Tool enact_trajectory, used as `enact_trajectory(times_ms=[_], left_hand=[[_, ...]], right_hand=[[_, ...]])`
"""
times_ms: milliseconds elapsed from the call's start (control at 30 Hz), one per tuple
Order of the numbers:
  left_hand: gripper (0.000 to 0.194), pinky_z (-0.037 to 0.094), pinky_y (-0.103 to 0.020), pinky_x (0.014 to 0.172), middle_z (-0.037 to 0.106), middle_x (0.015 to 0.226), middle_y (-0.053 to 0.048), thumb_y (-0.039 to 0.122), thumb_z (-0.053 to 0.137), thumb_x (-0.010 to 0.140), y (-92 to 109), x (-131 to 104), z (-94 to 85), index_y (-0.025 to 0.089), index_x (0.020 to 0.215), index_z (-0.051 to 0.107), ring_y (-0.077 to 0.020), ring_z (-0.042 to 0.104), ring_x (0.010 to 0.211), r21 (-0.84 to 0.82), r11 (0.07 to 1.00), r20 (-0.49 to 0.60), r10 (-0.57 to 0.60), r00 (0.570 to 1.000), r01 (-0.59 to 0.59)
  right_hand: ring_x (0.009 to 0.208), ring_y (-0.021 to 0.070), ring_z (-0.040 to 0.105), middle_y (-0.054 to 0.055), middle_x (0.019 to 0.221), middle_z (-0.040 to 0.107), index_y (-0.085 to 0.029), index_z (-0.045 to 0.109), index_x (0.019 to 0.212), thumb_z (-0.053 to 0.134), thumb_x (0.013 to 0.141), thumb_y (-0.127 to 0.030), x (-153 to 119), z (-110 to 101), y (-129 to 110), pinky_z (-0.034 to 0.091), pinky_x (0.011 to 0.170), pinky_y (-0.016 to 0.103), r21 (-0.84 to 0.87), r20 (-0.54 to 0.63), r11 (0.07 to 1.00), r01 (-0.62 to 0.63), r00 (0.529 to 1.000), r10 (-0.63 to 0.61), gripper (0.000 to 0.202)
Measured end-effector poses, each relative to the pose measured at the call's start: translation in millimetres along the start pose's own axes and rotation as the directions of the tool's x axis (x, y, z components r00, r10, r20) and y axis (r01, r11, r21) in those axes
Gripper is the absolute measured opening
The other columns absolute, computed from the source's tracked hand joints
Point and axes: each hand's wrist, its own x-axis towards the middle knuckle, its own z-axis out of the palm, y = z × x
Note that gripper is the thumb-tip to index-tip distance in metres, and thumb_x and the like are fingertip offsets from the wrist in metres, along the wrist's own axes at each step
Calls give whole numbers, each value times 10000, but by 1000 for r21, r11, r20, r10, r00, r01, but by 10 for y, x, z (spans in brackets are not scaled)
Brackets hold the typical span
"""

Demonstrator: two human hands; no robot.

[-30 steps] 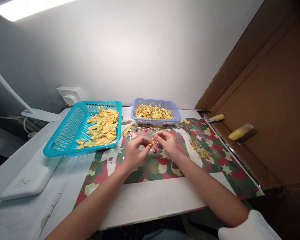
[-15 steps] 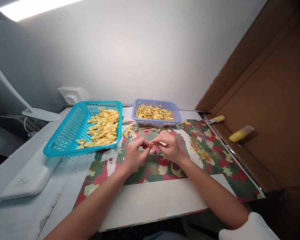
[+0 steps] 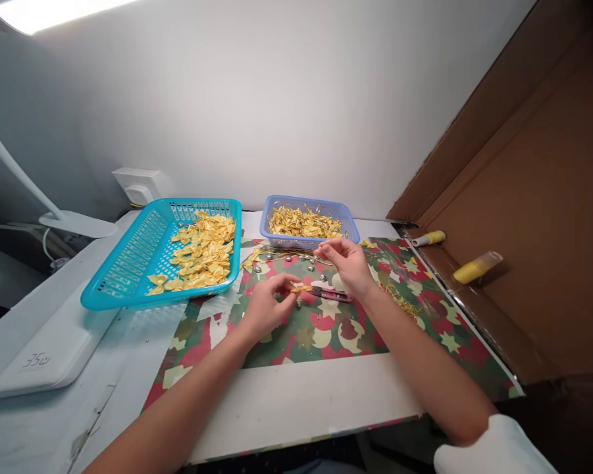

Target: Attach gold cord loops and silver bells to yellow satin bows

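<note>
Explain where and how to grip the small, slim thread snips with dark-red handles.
Probably by the dark-red handles, from above and the right: the snips lie flat, handle end toward the right hand, while the narrow dark blades face the left hand.

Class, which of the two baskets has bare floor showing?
The larger, teal basket on the left: its gold bows bunch toward the right, while those in the smaller lavender basket hide its floor.
</note>
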Motion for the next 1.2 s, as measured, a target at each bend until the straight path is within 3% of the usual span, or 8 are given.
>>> enact_trajectory(times_ms=[133,233,400,500,733,900,1000,1200], left_hand=[[164,470,-266,632,703,750,-36,258,587,797,-44,23,-11,177,865,713,-168,620,675,-64,994,60,-83,995,87],[184,490,-275,665,716,830,-56,305,587,803,-61,32,-14,176,841,712,-183,641,740,-91,990,76,-98,992,105],[202,515,-288,672,734,830,-76,322,570,804,-78,32,6,156,822,684,-199,670,753,-124,974,138,-171,976,188],[199,505,-272,615,717,735,-61,336,584,793,-78,30,11,153,762,657,-185,655,679,-120,967,149,-208,967,226],[184,463,-220,478,688,663,-31,344,604,755,36,0,11,171,694,622,-152,623,591,-201,928,247,-263,933,315],[106,408,-188,417,625,573,10,237,632,662,87,-44,23,172,743,651,-101,537,475,-407,778,319,-369,873,478],[59,434,-198,447,602,572,4,213,613,655,98,-71,31,163,661,644,-91,515,481,-503,664,351,-429,832,554],[106,568,-285,615,709,887,-101,229,588,717,122,-97,44,150,712,658,-178,658,727,-663,418,425,-472,772,621]], right_hand=[[470,83,566,-18,631,694,-200,581,789,681,763,-516,10,73,-153,430,476,205,-49,113,998,-33,993,39,333],[397,77,499,-68,517,585,-212,548,807,642,779,-558,0,159,-235,392,413,201,-10,181,999,-47,982,48,360],[381,41,243,-121,480,282,-224,512,774,647,810,-500,84,191,-380,257,385,177,152,45,987,47,997,-55,310],[419,50,201,-109,505,251,-220,494,768,597,878,-403,147,156,-482,236,418,185,194,-28,978,76,997,-72,237],[426,61,225,-88,530,242,-213,478,740,478,944,-251,182,99,-543,265,445,181,170,-90,984,-52,994,68,208],[411,50,256,-83,537,280,-205,487,747,461,937,-205,234,28,-456,287,445,167,224,-30,956,-189,979,201,192],[397,43,270,-87,520,301,-195,487,745,458,931,-182,267,-14,-356,285,438,159,255,-15,934,-249,965,262,189],[376,43,278,-87,472,325,-176,491,730,382,925,-106,313,-34,-174,276,413,154,295,-70,900,-319,933,354,234]])
